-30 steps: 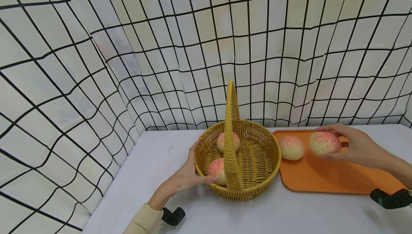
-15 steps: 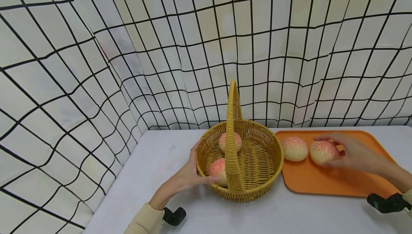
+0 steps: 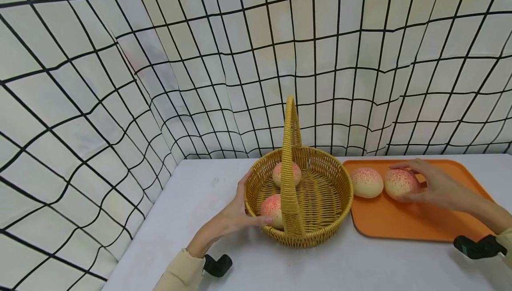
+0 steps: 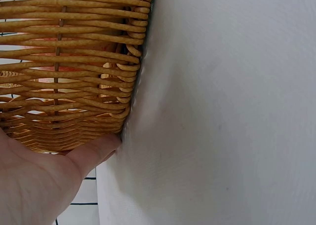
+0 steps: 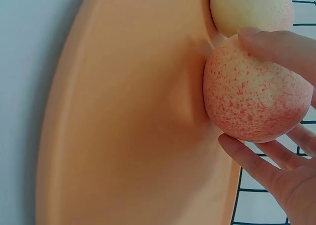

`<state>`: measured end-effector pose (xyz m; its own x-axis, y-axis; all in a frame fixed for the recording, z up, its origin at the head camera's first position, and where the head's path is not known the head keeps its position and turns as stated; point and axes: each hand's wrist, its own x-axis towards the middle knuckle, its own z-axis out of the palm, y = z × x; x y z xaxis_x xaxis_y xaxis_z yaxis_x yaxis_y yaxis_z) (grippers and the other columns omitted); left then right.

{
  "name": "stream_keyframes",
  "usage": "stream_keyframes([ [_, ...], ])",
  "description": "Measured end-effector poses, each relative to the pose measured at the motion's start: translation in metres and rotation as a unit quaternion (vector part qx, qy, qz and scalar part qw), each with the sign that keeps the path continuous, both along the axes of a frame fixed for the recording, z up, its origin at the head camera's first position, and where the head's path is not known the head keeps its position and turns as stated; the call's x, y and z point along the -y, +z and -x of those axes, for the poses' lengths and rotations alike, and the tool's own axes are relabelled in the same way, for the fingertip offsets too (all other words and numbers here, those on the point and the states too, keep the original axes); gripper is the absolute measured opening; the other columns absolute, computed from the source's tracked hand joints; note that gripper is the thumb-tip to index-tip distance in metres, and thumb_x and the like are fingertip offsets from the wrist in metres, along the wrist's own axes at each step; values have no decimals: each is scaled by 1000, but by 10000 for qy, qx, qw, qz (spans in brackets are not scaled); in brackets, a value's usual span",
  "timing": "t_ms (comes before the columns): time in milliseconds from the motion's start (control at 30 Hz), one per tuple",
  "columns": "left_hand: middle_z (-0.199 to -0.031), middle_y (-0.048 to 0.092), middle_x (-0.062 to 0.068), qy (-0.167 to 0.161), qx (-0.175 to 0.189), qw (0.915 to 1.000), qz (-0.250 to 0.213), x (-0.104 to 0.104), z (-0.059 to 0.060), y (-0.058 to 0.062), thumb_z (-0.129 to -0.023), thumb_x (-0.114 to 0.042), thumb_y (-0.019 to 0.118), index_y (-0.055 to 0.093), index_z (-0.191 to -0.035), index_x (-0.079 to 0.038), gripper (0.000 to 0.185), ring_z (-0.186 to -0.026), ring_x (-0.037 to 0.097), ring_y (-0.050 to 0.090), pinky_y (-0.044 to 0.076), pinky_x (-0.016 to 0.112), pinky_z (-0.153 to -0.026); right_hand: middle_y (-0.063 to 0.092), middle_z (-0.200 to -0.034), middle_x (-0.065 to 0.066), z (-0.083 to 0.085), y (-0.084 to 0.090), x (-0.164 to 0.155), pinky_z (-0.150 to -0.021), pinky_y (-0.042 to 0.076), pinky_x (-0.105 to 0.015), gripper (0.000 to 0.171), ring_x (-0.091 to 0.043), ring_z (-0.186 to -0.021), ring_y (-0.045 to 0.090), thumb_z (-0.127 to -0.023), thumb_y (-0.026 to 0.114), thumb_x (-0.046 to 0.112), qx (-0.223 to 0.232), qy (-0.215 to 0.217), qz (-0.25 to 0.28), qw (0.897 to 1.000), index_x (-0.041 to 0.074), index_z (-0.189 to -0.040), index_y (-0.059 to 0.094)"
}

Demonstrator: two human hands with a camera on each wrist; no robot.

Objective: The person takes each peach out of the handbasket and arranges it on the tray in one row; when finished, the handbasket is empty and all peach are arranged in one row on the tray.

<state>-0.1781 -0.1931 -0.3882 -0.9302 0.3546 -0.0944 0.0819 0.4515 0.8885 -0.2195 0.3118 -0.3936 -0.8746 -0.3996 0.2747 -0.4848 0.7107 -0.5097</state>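
A yellow wicker basket [image 3: 320, 233] with a tall handle stands on the white table, with two pink-and-cream peaches [image 3: 272, 209] inside at its left. My left hand [image 3: 234, 213] grips the basket's left side, fingers spread along the wall and thumb towards the front; the left wrist view shows a digit low against the weave [image 4: 74, 87]. On the orange tray [image 3: 400, 224] sit two more peaches side by side. My right hand [image 3: 436, 189] holds the right-hand peach [image 5: 256, 92], thumb on one side and fingers on the other. The left-hand peach [image 3: 366, 182] lies just beside it, near the basket.
A white wall with a black grid [image 3: 240, 82] rises behind and to the left of the table [image 3: 340, 269]. The tray's left edge lies close to the basket's right side. Each wrist carries a black camera mount [image 3: 218, 265].
My right hand has lowered its peach onto the tray, beside the other one. The left hand stays on the basket. The whole view shifted slightly.
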Motion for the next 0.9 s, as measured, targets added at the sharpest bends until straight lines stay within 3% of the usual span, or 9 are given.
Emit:
stream_keyframes([
  [200, -171, 12, 22, -43, -32, 10000, 9, -1, 1, -1, -73, -59, 91, -8, -168, -24, 142, -156, 41, 21, 26, 63, -121, 58, -130, -21, -2, 3, -1, -75, 55, -18, 71, 16, -104, 39, -75, 96, 17, 34, 1, -34, 10000, 2, -135, 63],
  [300, -171, 11, 22, -41, -22, 10000, 1, -1, 1, -1, -73, -59, 91, -8, -168, -24, 142, -156, 40, 21, 26, 63, -121, 57, -133, -20, -3, 7, -1, -78, 56, -20, 72, 0, -109, 53, -75, 96, 16, 47, 6, -32, 10000, 2, -136, 61],
  [433, -171, 12, 23, -29, -26, 10000, 39, 0, 1, -1, -74, -58, 90, -9, -168, -22, 141, -156, 41, 20, 25, 64, -121, 59, -133, -17, -3, 18, 6, -87, 59, -43, 72, -33, -114, 58, -76, 96, 18, -177, 26, -137, 9997, 3, -137, 60],
  [533, -171, 13, 24, -12, -21, 10000, 74, 0, 2, 0, -74, -57, 91, -9, -168, -22, 141, -156, 41, 20, 23, 65, -121, 60, -131, -13, -4, 31, 18, -89, 54, -60, 70, -35, -115, 58, -76, 96, 18, -476, 140, -118, 9987, 7, -136, 62],
  [667, -171, 14, 23, -20, -11, 10000, 59, -1, 2, 0, -74, -57, 91, -9, -168, -22, 141, -156, 41, 22, 24, 64, -122, 61, -130, -5, -10, 51, 46, -90, 54, -59, 67, -28, -116, 57, -77, 95, 16, -801, 507, 18, 9955, 13, -136, 64],
  [900, -171, 14, 24, -19, 3, 10000, 63, -1, 1, 0, -74, -56, 91, -9, -168, -23, 141, -156, 43, 21, 23, 65, -121, 59, -136, -3, -31, 75, 125, -98, 52, -62, 61, -30, -125, 56, -83, 91, 12, -773, 1341, 615, 9860, 18, -137, 63],
])
